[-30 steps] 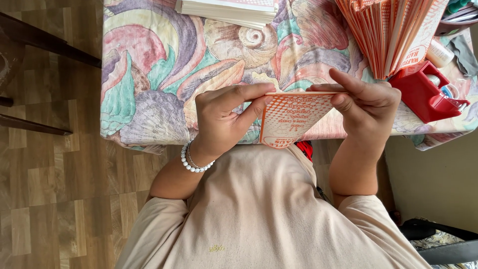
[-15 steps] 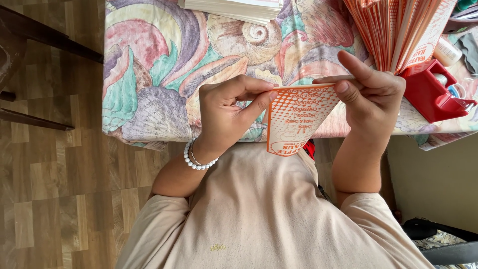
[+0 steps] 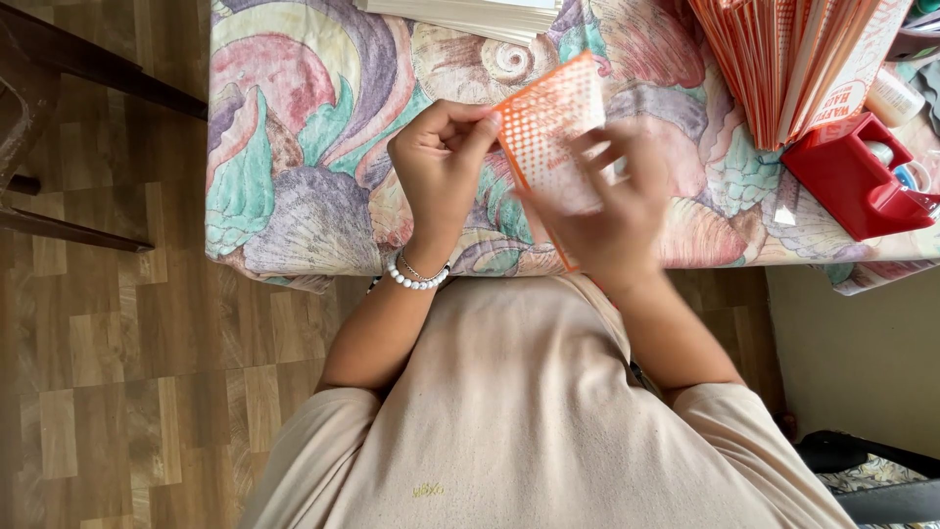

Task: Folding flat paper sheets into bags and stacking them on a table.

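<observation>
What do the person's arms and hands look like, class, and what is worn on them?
Both arms are bare from the short beige sleeves of a T-shirt down to the fingers. The left hand has a white bead bracelet and a thin band at the wrist. The right hand is motion-blurred; no ring, bracelet or glove can be made out on it.

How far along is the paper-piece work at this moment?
Done: a fanned stack of orange pieces stands at the table's far right, beside the red holder. In hand: the left hand pinches one orange patterned piece while the blurred right hand works it. Left: a pale flat stack at the far edge looks untouched; its count is unreadable.
</observation>
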